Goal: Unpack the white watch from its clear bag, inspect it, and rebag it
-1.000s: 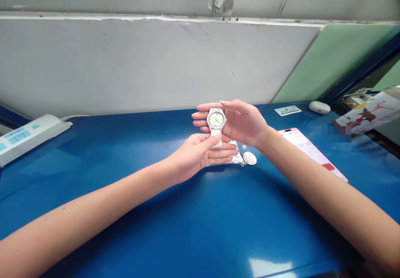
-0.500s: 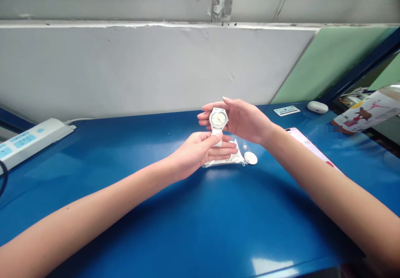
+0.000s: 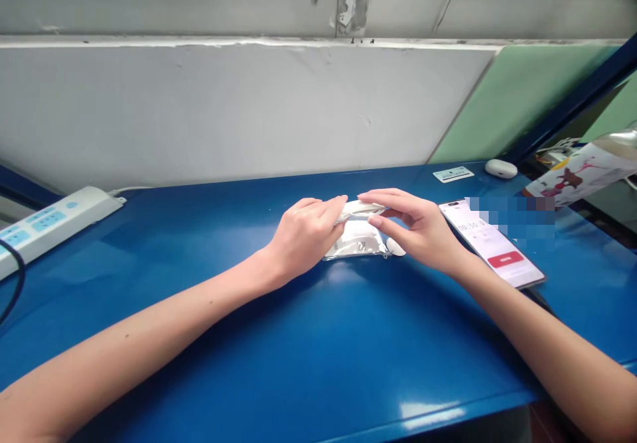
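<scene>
Now | left hand (image 3: 306,231), right hand (image 3: 421,231): fingers closed on either end of small white plastic wristwatch (image 3: 361,209), held between them, just above clear plastic bag (image 3: 354,247) | risk: light fingertip pinch slips, watch drops onto blue counter (image 3: 318,363)

Left hand (image 3: 303,234) and right hand (image 3: 423,231) are shown bare, with both forearms uncovered right to the frame edges. Fingernails (image 3: 376,221) are seen slightly long and rounded.
</scene>
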### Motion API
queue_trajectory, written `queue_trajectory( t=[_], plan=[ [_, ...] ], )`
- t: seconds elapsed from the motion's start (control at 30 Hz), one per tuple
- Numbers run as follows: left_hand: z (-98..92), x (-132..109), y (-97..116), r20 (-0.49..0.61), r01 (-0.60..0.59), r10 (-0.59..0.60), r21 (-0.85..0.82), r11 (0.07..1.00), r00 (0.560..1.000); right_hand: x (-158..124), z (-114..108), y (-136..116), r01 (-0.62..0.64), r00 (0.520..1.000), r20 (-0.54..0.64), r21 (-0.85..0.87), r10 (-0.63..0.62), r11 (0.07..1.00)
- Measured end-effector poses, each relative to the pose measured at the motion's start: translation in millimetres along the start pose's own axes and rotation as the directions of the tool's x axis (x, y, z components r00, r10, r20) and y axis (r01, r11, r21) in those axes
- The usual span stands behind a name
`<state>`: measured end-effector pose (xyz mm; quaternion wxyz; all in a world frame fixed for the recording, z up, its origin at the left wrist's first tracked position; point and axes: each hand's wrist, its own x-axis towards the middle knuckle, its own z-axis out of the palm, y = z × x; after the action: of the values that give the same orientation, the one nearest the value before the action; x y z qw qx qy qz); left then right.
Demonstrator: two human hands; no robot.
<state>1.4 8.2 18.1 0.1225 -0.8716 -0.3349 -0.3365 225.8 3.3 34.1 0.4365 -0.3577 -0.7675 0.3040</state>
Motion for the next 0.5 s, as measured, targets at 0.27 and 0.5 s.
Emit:
queue_trajectory(
  t=[0.27,0.5],
  plan=[
    [6.9,-6,5,0.094,-0.01,0.01,0.006,1.0,0.996,-3,-7,11,0.154,0.988,0.058,-0.238,-0.145,0.959],
    [5.7,-10,12,0.431,0.29,-0.224,-0.095,0.952,0.874,1,-26,19,0.148,0.989,0.077,-0.394,-0.127,0.907]
  ],
)
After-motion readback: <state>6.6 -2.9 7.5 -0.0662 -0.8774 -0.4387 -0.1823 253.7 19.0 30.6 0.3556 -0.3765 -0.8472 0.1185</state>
